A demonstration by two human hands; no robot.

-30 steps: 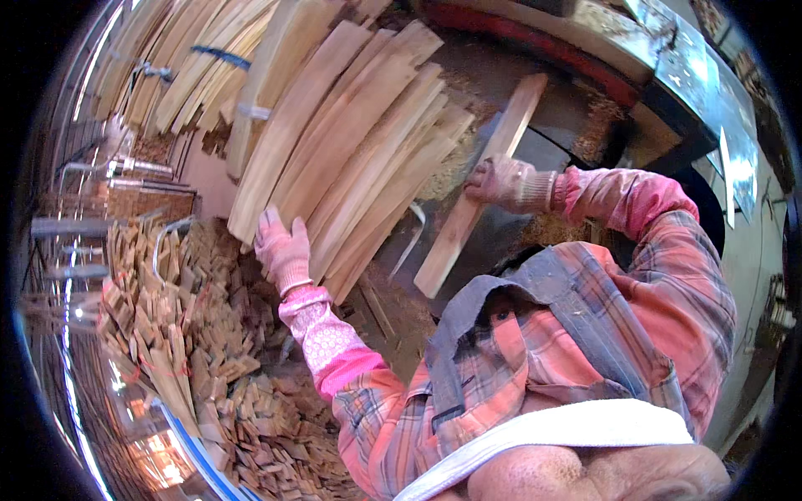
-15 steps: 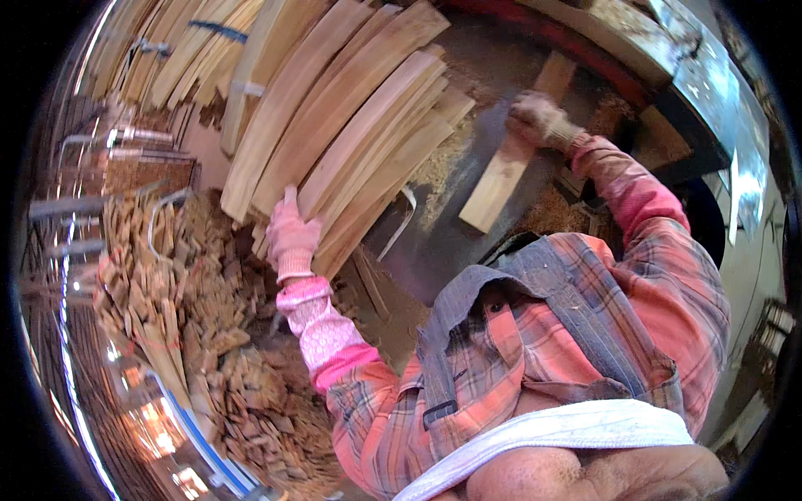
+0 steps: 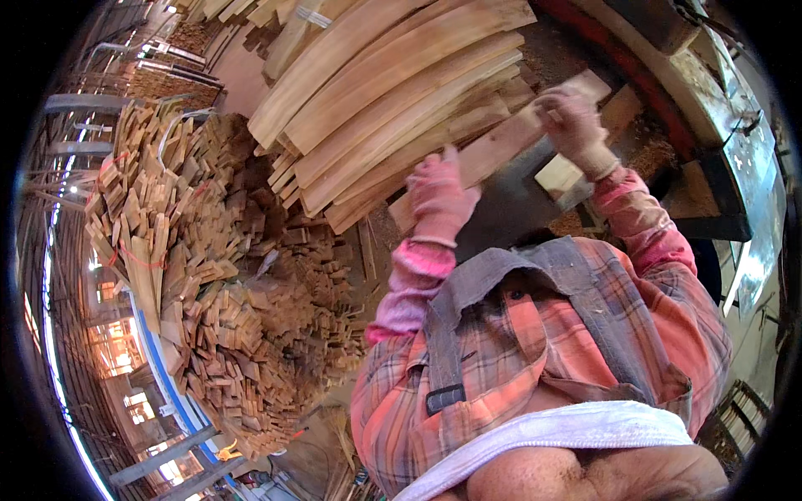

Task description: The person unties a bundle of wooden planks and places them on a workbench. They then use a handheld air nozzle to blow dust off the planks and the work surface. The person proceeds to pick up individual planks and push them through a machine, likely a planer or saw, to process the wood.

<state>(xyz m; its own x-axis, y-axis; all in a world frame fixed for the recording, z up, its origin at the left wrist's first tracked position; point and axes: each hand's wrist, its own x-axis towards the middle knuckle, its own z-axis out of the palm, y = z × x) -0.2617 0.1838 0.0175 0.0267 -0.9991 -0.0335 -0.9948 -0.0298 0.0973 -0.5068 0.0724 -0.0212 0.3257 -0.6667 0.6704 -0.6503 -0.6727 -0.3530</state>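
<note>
A long wooden board (image 3: 501, 152) lies slantwise between my hands, over the dark flat work surface (image 3: 503, 219). My left hand (image 3: 441, 199), in a pink glove, grips it towards its near end. Around its far part closes my right hand (image 3: 572, 129), also gloved and slightly blurred, so its exact finger placement is unclear. Below the right hand shows the pale end of another wood piece (image 3: 558, 177), the rest of it covered by the hand and the board. A stack of long boards (image 3: 401, 108) rests just beyond my left hand.
On the left rises a big heap of wood offcuts (image 3: 221, 292). A machine with a shiny metal sheet (image 3: 748, 192) and a dark red edge borders the right side. Sawdust (image 3: 652, 159) lies near the right forearm. Tied board bundles stand farther back.
My left hand has moved right from the stack and now holds a long board. My right hand has shifted slightly right onto that board. The view has turned left.
</note>
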